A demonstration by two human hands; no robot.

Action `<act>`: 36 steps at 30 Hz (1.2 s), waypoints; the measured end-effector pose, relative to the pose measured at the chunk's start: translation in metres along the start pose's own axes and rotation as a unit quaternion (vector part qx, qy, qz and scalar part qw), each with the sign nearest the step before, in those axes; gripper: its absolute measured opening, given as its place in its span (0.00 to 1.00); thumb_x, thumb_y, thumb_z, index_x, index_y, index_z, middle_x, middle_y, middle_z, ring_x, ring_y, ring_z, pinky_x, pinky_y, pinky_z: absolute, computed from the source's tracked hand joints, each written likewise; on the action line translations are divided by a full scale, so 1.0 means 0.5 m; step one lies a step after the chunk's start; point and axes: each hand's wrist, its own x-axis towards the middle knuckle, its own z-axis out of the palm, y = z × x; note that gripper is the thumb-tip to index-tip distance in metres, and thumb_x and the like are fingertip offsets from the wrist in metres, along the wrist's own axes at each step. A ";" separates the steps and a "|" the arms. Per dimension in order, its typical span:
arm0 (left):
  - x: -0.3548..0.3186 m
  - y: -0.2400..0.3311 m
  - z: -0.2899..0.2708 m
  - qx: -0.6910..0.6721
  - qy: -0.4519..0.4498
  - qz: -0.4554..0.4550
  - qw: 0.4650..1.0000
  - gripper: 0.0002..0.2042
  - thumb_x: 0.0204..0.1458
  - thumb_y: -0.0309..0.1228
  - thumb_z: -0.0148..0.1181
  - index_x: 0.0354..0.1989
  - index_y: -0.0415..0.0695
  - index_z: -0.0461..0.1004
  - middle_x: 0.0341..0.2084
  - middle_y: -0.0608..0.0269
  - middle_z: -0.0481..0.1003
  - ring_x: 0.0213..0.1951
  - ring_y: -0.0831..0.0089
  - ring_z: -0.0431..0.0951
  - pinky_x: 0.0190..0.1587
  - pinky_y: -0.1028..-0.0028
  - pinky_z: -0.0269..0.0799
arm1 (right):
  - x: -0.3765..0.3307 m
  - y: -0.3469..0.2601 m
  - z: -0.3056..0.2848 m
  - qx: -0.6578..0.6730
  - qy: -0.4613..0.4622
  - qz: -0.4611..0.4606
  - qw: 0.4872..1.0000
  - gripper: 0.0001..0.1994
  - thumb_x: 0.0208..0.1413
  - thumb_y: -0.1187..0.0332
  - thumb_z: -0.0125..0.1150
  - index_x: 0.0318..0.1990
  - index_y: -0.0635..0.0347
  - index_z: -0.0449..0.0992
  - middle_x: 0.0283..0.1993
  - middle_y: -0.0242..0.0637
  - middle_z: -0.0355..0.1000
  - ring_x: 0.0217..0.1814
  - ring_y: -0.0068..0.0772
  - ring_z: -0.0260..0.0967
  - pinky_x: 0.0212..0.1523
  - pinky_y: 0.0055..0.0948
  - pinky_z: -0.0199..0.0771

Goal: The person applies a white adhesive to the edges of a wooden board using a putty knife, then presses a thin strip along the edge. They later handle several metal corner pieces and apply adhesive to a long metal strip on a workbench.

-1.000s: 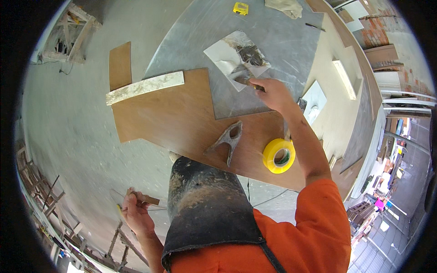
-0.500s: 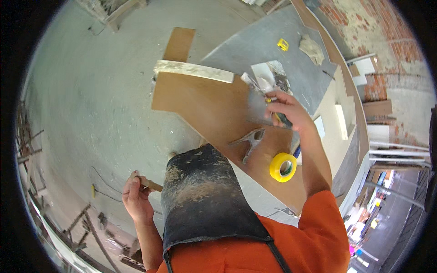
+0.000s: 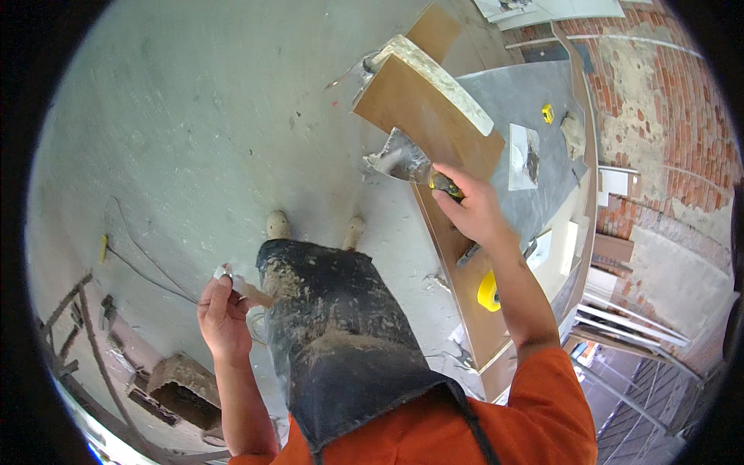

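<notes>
My right hand (image 3: 474,208) grips the black-and-yellow handle of a putty knife (image 3: 408,160). Its wide blade, smeared with grey-white paste, hangs over the left edge of the brown board (image 3: 457,143), pointing up and left. Down at the left, my left hand (image 3: 223,310) pinches a small flat piece (image 3: 252,293), whitish near the fingertips and brown at the far end; its kind is unclear. That piece is beside my dark, stained apron (image 3: 333,310). On the table, a white sheet with dark smears (image 3: 523,157) lies beyond my right hand.
A yellow tape roll (image 3: 488,291) is partly hidden by my right forearm. Farther off are a pale strip (image 3: 442,77) across the board, a yellow tape measure (image 3: 548,114) and a crumpled cloth (image 3: 573,136). A cable (image 3: 147,252) and a hollow block (image 3: 184,391) lie on the floor at left.
My view has turned, so the table appears farther right. The putty knife has moved from beside the white sheet to the board's left edge. The left hand's piece now shows a whitish end.
</notes>
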 end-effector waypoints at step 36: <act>0.020 -0.219 0.000 -0.022 0.011 -0.074 0.997 0.14 0.64 0.30 0.54 0.50 0.34 0.78 0.36 0.57 0.82 0.34 0.70 0.84 0.35 0.71 0.83 | 0.102 0.068 0.056 -0.235 0.008 -0.084 0.968 0.22 0.56 0.66 0.66 0.59 0.52 0.75 0.43 0.39 0.74 0.43 0.46 0.75 0.40 0.41 0.76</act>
